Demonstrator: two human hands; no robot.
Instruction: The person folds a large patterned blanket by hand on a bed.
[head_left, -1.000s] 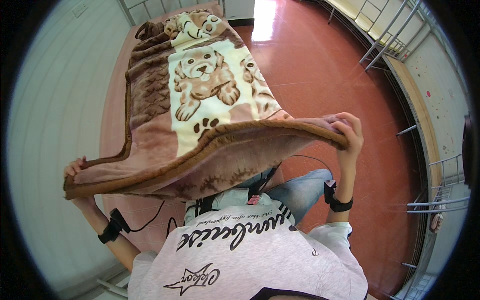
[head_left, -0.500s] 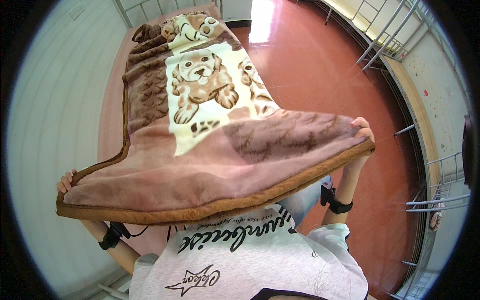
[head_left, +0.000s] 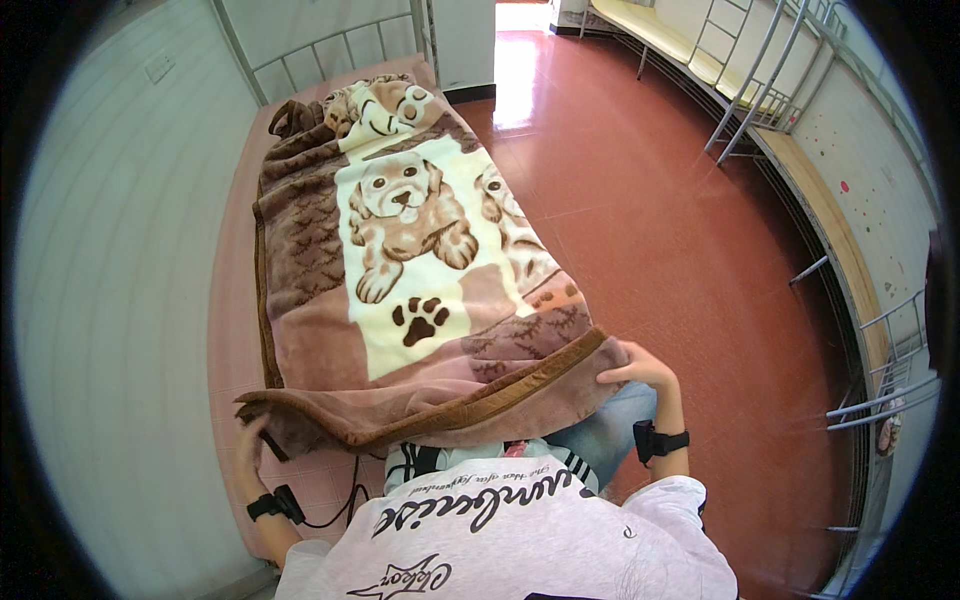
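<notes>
A plush brown, pink and cream blanket (head_left: 400,230) printed with puppies and a paw print lies along the pink-sheeted bed (head_left: 232,300), bunched at the head end. Its near edge, with brown trim, is folded and wavy across my lap. My left hand (head_left: 252,435) grips the near left corner, fingers partly hidden by the cloth. My right hand (head_left: 640,365) holds the near right corner, its fingers curled onto the fabric. Both wrists wear black strapped devices, with a dark cable (head_left: 325,522) hanging from the left one.
A pale wall (head_left: 110,300) runs along the bed's left side, with a metal headboard (head_left: 320,45) behind it. Red tiled floor (head_left: 680,280) lies to the right. Metal bunks with a yellow mattress (head_left: 650,30) and a bare wooden board (head_left: 820,210) line the right wall.
Both hands have lowered and moved inward with the blanket's edge, which was held raised and spread wide. The blanket now lies flatter on the bed, with the paw print uncovered.
</notes>
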